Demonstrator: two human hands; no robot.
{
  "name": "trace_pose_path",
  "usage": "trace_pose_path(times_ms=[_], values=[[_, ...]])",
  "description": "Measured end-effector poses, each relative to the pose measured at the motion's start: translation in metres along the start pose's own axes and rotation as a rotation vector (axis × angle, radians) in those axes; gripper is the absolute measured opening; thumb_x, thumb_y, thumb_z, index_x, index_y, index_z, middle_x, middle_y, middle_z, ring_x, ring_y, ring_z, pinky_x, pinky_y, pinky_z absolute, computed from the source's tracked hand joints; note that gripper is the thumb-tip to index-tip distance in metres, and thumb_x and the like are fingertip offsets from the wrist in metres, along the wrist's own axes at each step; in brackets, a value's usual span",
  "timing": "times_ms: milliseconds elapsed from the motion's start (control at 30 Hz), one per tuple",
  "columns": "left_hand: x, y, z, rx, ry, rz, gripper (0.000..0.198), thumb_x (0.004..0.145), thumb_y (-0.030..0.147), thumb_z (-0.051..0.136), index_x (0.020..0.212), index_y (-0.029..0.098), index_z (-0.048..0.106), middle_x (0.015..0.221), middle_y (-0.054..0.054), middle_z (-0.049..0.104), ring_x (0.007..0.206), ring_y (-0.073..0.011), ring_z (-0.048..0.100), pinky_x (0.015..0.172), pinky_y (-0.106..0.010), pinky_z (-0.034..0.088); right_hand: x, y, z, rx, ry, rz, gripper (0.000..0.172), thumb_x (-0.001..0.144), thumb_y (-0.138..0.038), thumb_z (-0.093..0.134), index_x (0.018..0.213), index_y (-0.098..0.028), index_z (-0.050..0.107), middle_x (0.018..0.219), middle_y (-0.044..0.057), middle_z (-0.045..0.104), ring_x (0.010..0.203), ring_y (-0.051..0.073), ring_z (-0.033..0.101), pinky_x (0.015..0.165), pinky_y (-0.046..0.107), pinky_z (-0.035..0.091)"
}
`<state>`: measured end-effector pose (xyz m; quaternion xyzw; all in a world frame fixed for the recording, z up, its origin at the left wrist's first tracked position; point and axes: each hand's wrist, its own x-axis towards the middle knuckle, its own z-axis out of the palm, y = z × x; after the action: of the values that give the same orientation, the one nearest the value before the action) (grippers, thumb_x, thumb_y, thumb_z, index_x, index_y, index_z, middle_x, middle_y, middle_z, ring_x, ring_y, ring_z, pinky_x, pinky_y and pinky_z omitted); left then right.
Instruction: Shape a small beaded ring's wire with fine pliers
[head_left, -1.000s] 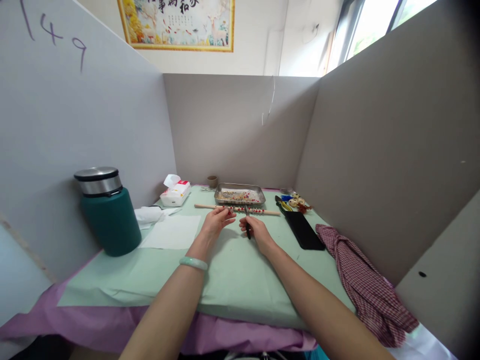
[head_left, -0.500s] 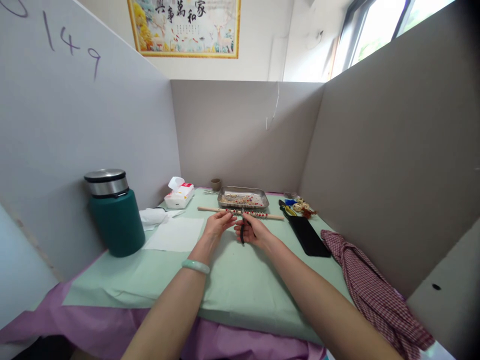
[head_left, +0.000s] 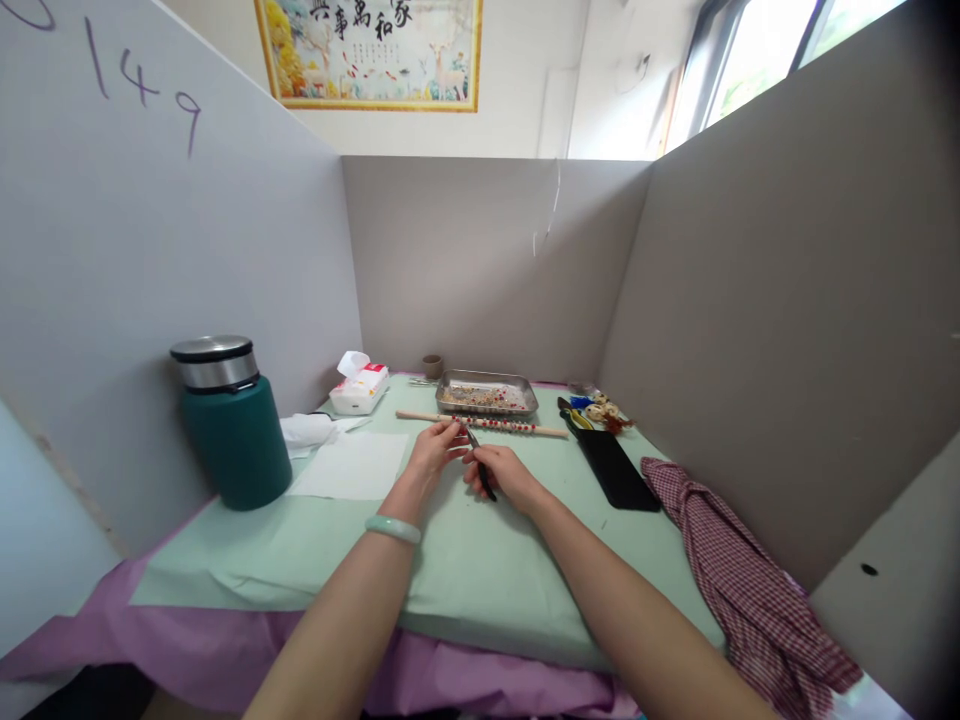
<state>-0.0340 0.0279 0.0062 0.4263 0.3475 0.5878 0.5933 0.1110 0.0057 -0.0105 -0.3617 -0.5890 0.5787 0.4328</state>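
My left hand and my right hand meet over the green mat, fingertips close together. The right hand grips a small dark tool like pliers, its tip pointing up toward the left fingertips. The left fingers are pinched on something tiny that I cannot make out. Just beyond them lies a wooden stick carrying a row of red and white beads. Behind it stands a metal tray with several small beads. A pale green bangle circles my left wrist.
A teal flask with a steel lid stands at the left, with white paper and a tissue pack near it. A black flat case, coloured trinkets and a checked cloth lie at the right. Grey partitions enclose the desk.
My right hand has drawn closer to the left, and the tool has tilted so its tip now points up-left toward the left fingertips. The view shifted slightly.
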Motion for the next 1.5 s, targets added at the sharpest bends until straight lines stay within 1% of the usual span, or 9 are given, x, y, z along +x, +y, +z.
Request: trace_pose_path(times_ms=[300,533,733,900,1000,1167,1333,1433,1500], values=[[0.005,-0.007,0.000,0.031,-0.041,0.020,0.029,0.064,0.036,0.075,0.073,0.011,0.062,0.072,-0.008,0.064,0.068,-0.0151,0.061,0.071,-0.032,0.048,0.001,-0.002,0.000,0.002,0.066,0.032,0.025,0.074,-0.036,0.053,0.080,-0.013,0.060,0.062,0.005,0.065,0.044,0.011,0.053,0.038,0.021,0.039],[0.003,-0.006,0.002,0.040,-0.050,0.036,0.030,0.063,0.036,0.075,0.071,0.011,0.062,0.071,-0.007,0.063,0.068,-0.0149,0.060,0.074,-0.032,0.048,0.001,-0.001,-0.001,0.009,0.062,0.049,0.024,0.075,-0.035,0.051,0.081,-0.014,0.060,0.063,0.006,0.065,0.044,0.012,0.053,0.039,0.022,0.041],[0.004,-0.007,0.002,0.090,-0.045,0.075,0.029,0.061,0.036,0.075,0.070,0.012,0.062,0.069,-0.006,0.061,0.068,-0.0150,0.059,0.072,-0.032,0.048,0.001,-0.002,0.000,0.006,0.073,0.040,0.023,0.074,-0.034,0.051,0.080,-0.013,0.060,0.061,0.004,0.064,0.041,0.011,0.051,0.037,0.022,0.040],[0.004,-0.006,0.003,0.114,-0.063,0.087,0.027,0.064,0.037,0.073,0.069,0.013,0.060,0.070,-0.006,0.061,0.069,-0.0155,0.059,0.070,-0.031,0.048,-0.001,-0.004,0.000,0.083,0.027,0.023,0.025,0.074,-0.036,0.052,0.081,-0.013,0.061,0.062,0.004,0.063,0.042,0.011,0.051,0.038,0.023,0.040],[0.001,-0.004,0.004,0.175,-0.086,0.093,0.028,0.065,0.039,0.071,0.071,0.014,0.060,0.072,-0.006,0.060,0.070,-0.0164,0.059,0.067,-0.031,0.048,-0.001,-0.005,-0.002,0.136,0.009,0.022,0.027,0.075,-0.038,0.052,0.081,-0.013,0.061,0.063,0.004,0.063,0.044,0.012,0.052,0.040,0.023,0.041],[-0.002,0.001,0.005,0.288,-0.135,0.167,0.028,0.067,0.040,0.070,0.070,0.015,0.056,0.068,-0.002,0.057,0.065,-0.0131,0.056,0.065,-0.027,0.047,-0.004,-0.012,-0.007,0.199,-0.026,0.052,0.024,0.075,-0.035,0.053,0.080,-0.013,0.062,0.062,0.003,0.062,0.044,0.012,0.051,0.040,0.024,0.040],[-0.002,0.006,0.003,0.187,-0.256,0.135,0.029,0.070,0.042,0.068,0.077,0.015,0.058,0.069,-0.001,0.057,0.064,-0.0120,0.055,0.069,-0.029,0.047,-0.010,-0.023,-0.009,0.313,-0.092,0.093,0.023,0.079,-0.031,0.051,0.081,-0.013,0.063,0.061,0.003,0.061,0.047,0.012,0.053,0.042,0.024,0.040],[-0.003,0.006,0.003,0.144,-0.279,0.124,0.030,0.071,0.042,0.067,0.078,0.014,0.058,0.069,-0.001,0.057,0.062,-0.0108,0.055,0.069,-0.028,0.046,-0.009,-0.023,-0.009,0.359,-0.105,0.132,0.024,0.080,-0.031,0.048,0.082,-0.013,0.063,0.062,0.003,0.061,0.047,0.012,0.053,0.043,0.024,0.041],[-0.003,0.005,0.003,0.139,-0.273,0.111,0.031,0.070,0.042,0.068,0.077,0.014,0.057,0.068,-0.001,0.057,0.062,-0.0112,0.055,0.069,-0.029,0.046,-0.007,-0.020,-0.010,0.385,-0.099,0.150,0.024,0.081,-0.031,0.048,0.083,-0.013,0.063,0.062,0.003,0.062,0.047,0.012,0.053,0.044,0.024,0.042]])
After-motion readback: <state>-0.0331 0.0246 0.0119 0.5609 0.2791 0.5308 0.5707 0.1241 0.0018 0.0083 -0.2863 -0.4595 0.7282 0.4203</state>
